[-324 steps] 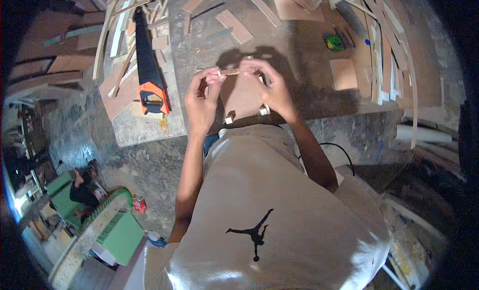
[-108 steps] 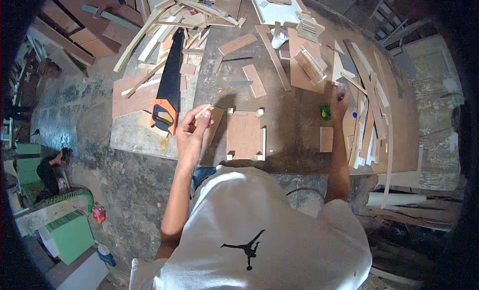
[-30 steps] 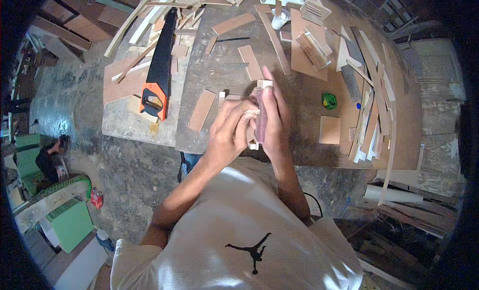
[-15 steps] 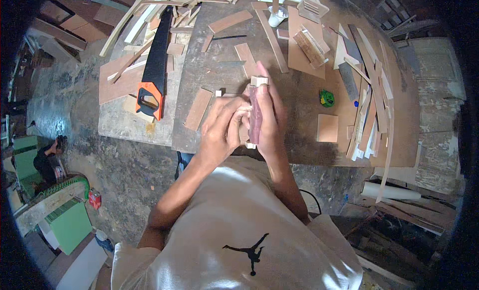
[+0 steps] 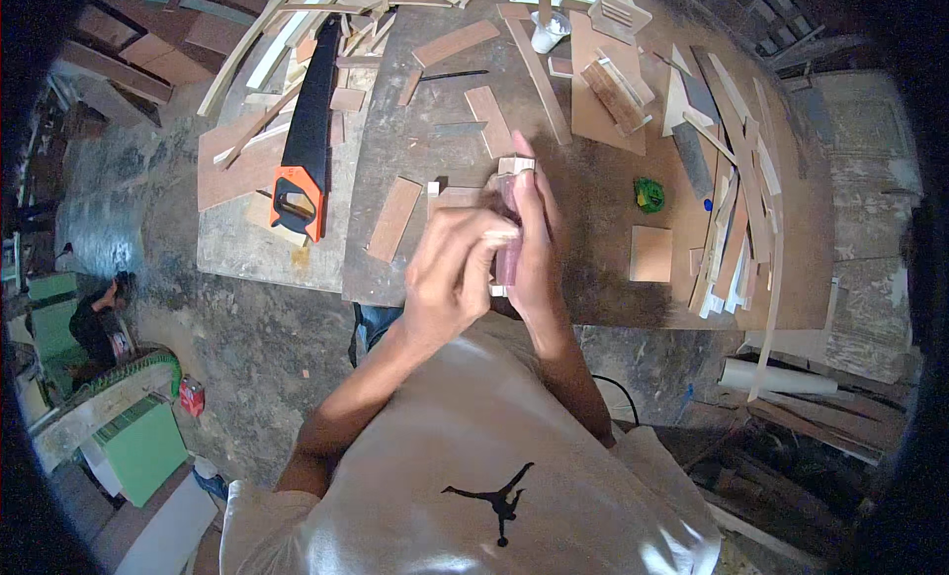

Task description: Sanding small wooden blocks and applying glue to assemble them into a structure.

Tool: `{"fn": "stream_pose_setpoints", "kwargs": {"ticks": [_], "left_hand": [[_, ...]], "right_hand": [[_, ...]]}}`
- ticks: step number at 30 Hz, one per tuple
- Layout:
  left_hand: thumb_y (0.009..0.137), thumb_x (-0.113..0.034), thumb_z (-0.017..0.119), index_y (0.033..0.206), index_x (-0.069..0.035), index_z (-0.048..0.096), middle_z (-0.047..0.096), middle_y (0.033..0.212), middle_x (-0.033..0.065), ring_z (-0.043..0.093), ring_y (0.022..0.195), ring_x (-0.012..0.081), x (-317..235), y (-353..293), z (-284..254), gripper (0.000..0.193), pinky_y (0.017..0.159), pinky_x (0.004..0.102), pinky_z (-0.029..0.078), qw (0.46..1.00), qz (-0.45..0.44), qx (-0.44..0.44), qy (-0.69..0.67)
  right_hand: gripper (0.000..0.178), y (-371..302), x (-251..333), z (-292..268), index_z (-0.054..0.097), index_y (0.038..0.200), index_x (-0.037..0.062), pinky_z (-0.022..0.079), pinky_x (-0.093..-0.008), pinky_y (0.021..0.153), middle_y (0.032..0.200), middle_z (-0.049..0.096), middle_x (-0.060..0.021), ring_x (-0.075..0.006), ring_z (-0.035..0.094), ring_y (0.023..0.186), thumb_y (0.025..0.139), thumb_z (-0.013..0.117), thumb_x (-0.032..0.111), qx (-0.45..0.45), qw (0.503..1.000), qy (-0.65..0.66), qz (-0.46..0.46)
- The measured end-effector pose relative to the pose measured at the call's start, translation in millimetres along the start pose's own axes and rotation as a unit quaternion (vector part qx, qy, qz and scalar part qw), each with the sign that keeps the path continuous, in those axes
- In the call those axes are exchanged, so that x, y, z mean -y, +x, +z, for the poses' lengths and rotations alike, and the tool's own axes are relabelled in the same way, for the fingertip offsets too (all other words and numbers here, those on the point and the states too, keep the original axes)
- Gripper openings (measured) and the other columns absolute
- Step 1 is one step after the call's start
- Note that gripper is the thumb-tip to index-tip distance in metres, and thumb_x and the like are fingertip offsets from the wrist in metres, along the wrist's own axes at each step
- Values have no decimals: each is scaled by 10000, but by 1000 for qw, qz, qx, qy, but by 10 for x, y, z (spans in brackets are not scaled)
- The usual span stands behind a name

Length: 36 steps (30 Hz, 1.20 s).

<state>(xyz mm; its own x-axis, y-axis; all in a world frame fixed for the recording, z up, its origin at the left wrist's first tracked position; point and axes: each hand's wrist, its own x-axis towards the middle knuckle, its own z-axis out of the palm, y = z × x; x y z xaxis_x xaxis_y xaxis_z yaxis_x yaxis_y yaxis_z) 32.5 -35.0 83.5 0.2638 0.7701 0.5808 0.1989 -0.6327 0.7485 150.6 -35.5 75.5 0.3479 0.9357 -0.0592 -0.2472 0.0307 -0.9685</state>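
Observation:
My right hand (image 5: 535,249) is wrapped round a small wooden piece (image 5: 508,264), held upright above the near edge of the table. The piece has a reddish-purple face and pale block-like ends. My left hand (image 5: 450,264) is closed, its fingers pinched together and pressed on that reddish face from the left. Whatever lies between the left fingertips is hidden. Just beyond the hands are a small pale cube (image 5: 433,188) and a flat brown wood strip (image 5: 394,219). Another thin wooden rectangle (image 5: 489,120) lies farther up the table.
A handsaw (image 5: 299,201) with an orange and black handle lies at left. On the right are a green tape measure (image 5: 648,193), a square wood piece (image 5: 650,254) and a pile of long strips (image 5: 736,199). A white cup (image 5: 551,33) stands at the back.
My left fingers have slid right and slightly down across the reddish face, covering more of its middle. The right hand keeps its hold on the wooden piece, nearly in place.

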Motion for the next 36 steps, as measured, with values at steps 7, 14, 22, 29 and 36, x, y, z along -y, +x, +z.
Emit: {"fn": "stream_pose_setpoints", "kwargs": {"ticks": [7, 14, 22, 29, 36], "left_hand": [[889, 81, 604, 1076, 9, 650, 624, 993, 150, 638, 795, 230, 67, 42, 16, 205, 666, 312, 522, 999, -36, -3, -13], [875, 61, 620, 1055, 28, 644, 635, 993, 151, 635, 840, 270, 92, 41, 36, 185, 743, 348, 516, 999, -42, -21, 12], [869, 40, 642, 1020, 24, 645, 639, 986, 152, 636, 888, 281, 103, 84, -8, 152, 789, 350, 505, 999, -37, -14, 18], [902, 55, 620, 1097, 15, 639, 623, 1084, 153, 654, 906, 229, 102, 55, -11, 200, 721, 323, 544, 998, -47, -9, -39], [883, 44, 676, 1095, 21, 665, 635, 1142, 133, 617, 1054, 201, 120, 39, -77, 214, 907, 310, 491, 973, -142, -54, -173]], "right_hand": [[475, 20, 191, 24, 424, 1486, 74, 421, -188, 644, 911, 528, 9, -38, 464, 761, 1058, 434, 282, 11, 999, 36, 8], [480, -29, 242, 65, 414, 1481, 39, 431, -199, 659, 953, 556, -11, -45, 483, 765, 1070, 391, 286, 25, 1000, -13, 6], [489, -60, 292, 68, 410, 1485, 72, 421, -194, 586, 933, 555, -16, -45, 490, 732, 1069, 387, 327, 33, 999, 10, 33], [525, -5, 368, 9, 383, 1481, 85, 431, -208, 559, 952, 567, -43, -75, 519, 727, 1062, 400, 400, 26, 991, 130, 33], [466, 9, 322, 15, 401, 1478, 140, 392, -183, 477, 951, 560, -23, -31, 493, 668, 1053, 478, 314, 47, 991, 125, 25]]}}
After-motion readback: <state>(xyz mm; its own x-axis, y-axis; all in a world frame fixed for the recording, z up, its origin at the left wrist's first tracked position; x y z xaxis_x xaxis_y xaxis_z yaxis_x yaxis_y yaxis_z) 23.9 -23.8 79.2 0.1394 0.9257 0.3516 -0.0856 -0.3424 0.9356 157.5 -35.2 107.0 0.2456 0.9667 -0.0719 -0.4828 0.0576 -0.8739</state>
